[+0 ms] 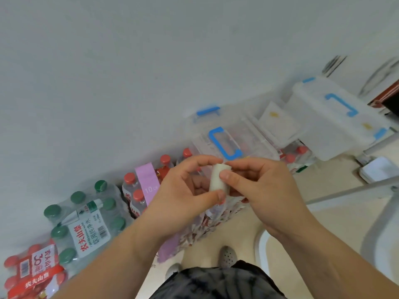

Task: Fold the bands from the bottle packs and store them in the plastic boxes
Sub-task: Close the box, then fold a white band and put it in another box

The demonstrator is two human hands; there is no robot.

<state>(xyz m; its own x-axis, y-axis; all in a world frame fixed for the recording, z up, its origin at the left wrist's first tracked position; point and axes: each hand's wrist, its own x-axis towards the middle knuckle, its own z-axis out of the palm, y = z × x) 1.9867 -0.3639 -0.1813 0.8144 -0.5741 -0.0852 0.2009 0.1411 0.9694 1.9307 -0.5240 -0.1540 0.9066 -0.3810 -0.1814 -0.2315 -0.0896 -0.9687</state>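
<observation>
Both hands on one folded white band point(217, 179).
My left hand point(183, 190) pinches its top and bottom between forefinger and thumb; my right hand point(257, 186) pinches its side, thumb in front, fingers curled behind. Forearms converge from below, over the bottle packs point(86, 219), a blue-handled plastic box point(248, 130) just beyond.

Beige floor point(323, 184) runs from bottom centre to the right edge. Along the wall point(129, 83) stand bottle packs: a red-capped pack point(32, 270) in the bottom left corner, a green-capped pack point(86, 223) beside it, another red pack point(135, 190) left of centre. Shoes point(227, 255) stand at bottom centre.
</observation>
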